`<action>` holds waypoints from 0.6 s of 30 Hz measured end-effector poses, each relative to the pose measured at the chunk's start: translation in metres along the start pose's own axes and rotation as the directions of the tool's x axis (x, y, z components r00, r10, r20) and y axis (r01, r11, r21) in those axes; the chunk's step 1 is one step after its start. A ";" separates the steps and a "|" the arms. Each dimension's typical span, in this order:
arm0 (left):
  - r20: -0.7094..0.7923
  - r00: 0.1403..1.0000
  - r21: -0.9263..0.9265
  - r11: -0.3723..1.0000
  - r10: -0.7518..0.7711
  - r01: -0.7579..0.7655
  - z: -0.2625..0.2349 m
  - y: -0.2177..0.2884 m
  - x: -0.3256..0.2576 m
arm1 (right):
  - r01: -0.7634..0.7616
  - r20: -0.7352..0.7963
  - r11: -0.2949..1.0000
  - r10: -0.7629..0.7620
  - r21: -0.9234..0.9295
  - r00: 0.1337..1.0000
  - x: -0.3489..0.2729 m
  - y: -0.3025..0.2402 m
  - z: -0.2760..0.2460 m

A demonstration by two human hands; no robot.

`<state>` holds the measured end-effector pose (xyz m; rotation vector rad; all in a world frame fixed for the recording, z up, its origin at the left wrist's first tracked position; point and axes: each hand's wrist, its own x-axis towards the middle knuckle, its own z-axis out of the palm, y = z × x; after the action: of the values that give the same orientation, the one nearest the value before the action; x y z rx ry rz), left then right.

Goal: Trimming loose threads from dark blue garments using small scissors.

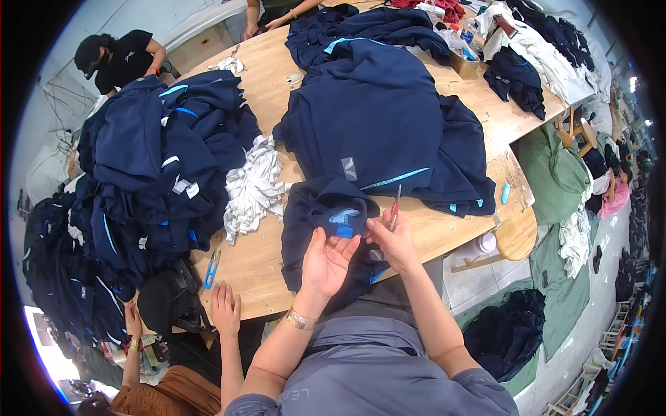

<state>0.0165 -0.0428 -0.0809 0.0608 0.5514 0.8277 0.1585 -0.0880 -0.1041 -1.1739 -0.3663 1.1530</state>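
Observation:
A navy garment (305, 208) lies bunched at the table's near edge, with a bright blue patch and a pale blue strip showing on it. My left hand (329, 267), palm up, has the cloth at the blue patch pinched between thumb and fingers. On the other side of the patch, my right hand (394, 243) touches the same cloth. Wrapped in its fingers is a slim red-handled tool (395, 208), its pointed metal end facing away from me; whether it has one blade or two is unclear.
Beyond my hands a stack of navy garments (368, 118) covers the wooden table (267, 62). To the left are white cloth scraps (254, 184), a big navy heap (139, 132) and blue thread snips (211, 269). A co-worker's hand (225, 308) rests beside the snips. A wooden stool (517, 236) stands right.

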 end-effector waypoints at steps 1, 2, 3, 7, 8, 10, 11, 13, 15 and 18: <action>0.032 0.999 -0.063 0.998 -0.025 0.027 0.001 0.000 0.000 | -0.008 0.032 0.989 0.004 0.144 0.999 0.002 0.002 -0.002; 0.032 0.999 -0.062 0.998 -0.026 0.028 0.004 0.001 0.000 | -0.008 0.030 0.989 0.004 0.145 1.000 0.002 0.003 -0.003; 0.011 0.998 -0.059 0.996 -0.063 0.063 0.009 0.001 -0.001 | 0.019 0.002 0.988 -0.020 0.156 1.000 0.002 0.002 -0.003; 0.065 0.988 -0.080 0.986 -0.139 0.144 -0.001 0.004 0.001 | 0.099 -0.001 0.981 -0.100 0.167 0.995 0.002 0.002 -0.003; 0.065 0.988 -0.080 0.986 -0.139 0.144 -0.003 0.004 0.002 | 0.098 -0.001 0.981 -0.100 0.167 0.995 0.001 0.001 -0.002; 0.037 0.992 -0.014 0.993 -0.117 0.117 -0.006 0.002 0.003 | 0.167 -0.092 0.985 -0.163 0.038 0.982 0.000 -0.002 0.001; 0.037 0.992 -0.013 0.993 -0.118 0.118 -0.004 0.002 0.003 | 0.168 -0.093 0.985 -0.163 0.038 0.982 0.002 0.000 0.001; 0.035 0.996 0.003 0.996 -0.087 0.087 -0.001 0.000 0.001 | 0.356 -0.100 0.925 -0.370 -0.130 0.924 0.005 0.005 0.001; 0.033 0.997 0.063 0.996 -0.064 0.062 0.006 0.001 -0.001 | 0.393 -0.070 0.904 -0.409 -0.168 0.910 0.001 0.004 0.005; 0.055 0.998 0.165 0.986 -0.027 0.017 0.012 0.001 -0.004 | 0.470 -0.017 0.790 -0.517 -0.394 0.856 0.001 0.003 0.005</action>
<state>0.0195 -0.0430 -0.0689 0.2287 0.5645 0.7555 0.1535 -0.0846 -0.1047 -1.3678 -0.7778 0.5511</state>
